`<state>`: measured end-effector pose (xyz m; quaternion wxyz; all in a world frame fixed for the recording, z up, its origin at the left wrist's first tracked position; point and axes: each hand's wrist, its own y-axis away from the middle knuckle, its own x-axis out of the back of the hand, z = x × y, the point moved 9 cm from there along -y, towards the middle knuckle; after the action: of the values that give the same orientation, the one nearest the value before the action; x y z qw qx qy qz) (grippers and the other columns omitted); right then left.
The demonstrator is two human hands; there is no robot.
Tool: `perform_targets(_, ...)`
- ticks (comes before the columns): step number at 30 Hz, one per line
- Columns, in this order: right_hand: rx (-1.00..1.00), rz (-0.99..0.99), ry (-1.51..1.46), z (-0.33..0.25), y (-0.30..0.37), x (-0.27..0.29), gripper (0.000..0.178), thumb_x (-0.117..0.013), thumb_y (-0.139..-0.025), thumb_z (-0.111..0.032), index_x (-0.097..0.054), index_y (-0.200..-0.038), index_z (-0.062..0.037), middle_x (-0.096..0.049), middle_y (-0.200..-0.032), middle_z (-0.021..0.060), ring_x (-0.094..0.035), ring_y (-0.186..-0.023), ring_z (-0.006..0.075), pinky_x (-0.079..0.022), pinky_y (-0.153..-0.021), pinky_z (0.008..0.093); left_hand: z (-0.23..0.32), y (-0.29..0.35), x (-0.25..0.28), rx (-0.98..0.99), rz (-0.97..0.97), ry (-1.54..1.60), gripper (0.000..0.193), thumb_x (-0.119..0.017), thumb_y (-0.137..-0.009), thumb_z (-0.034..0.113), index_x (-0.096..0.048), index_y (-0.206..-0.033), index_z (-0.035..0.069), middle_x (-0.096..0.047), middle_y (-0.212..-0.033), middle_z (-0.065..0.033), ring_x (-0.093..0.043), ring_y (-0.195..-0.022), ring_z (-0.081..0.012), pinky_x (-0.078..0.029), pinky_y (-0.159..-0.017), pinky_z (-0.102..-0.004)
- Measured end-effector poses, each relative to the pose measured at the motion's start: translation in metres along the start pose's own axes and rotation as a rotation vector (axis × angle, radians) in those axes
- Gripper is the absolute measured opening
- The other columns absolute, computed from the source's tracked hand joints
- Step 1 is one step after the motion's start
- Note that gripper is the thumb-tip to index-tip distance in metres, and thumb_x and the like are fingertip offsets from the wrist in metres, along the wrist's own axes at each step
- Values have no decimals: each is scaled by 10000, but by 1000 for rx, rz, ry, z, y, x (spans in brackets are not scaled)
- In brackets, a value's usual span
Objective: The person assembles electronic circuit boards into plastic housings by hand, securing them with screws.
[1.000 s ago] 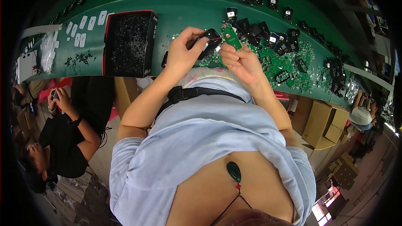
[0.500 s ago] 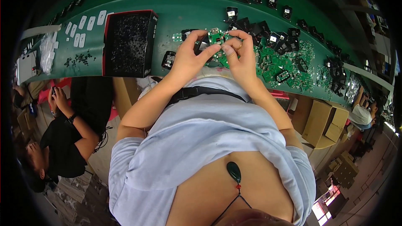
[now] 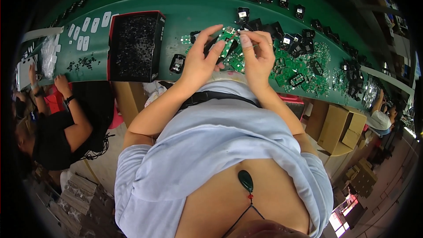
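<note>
A green circuit board (image 3: 228, 46) with a black part against it is gripped between the thumb and fingers of my left hand (image 3: 197, 61). Close to the board's upper right corner, the thumb and index finger of my right hand (image 3: 257, 58) are pinched together; whatever lies between their tips is too small to make out. Beneath and to the right of my hands spreads a pile of loose green circuit boards (image 3: 286, 71). Left of my left hand, a black housing (image 3: 177, 63) with a board inside sits on the green table.
A black box with red edges (image 3: 135, 46), full of small black parts, stands to the left. Beyond it are white covers (image 3: 94, 24) and scattered black pieces (image 3: 83, 63). Black housings (image 3: 284, 1) line the far belt. A co-worker (image 3: 66, 128) sits at the left.
My right thumb and fingers have drawn up and to the right, away from my left thumb. The board shows more and stands more upright. The co-worker's hands have moved up to the table.
</note>
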<state>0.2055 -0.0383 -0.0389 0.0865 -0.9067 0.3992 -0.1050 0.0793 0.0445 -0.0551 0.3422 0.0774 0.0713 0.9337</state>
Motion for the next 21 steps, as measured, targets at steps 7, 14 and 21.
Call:
perform_targets(7,-342,-93,-180,30,0,-7,231,-604,-844,-194,-605,-1004,-28,-574,-777,-21,-470,-637,30,-337,-499,157,-6,2,3,6,32,-3,348,-567,-856,147,-456,-1176,68,-528,-956,-69,-557,-750,-86,-480,-532,-186)
perform_targets(14,-470,-121,-343,30,10,-22,264,-636,-815,-146,-594,-1047,-25,-568,-813,-1,-488,-630,27,-372,-484,151,-5,-1,7,-191,83,-79,307,-557,-863,132,-472,-1141,31,-543,-1023,-84,-541,-819,-84,-495,-587,-213)
perform_targets(21,-377,-180,-324,20,17,-30,273,-614,-811,-56,-477,-1046,-27,-571,-836,41,-549,-677,70,-437,-519,177,-2,0,19,-134,186,-6,298,-583,-823,111,-518,-1099,22,-547,-1008,-136,-561,-916,-229,-433,-806,-306)
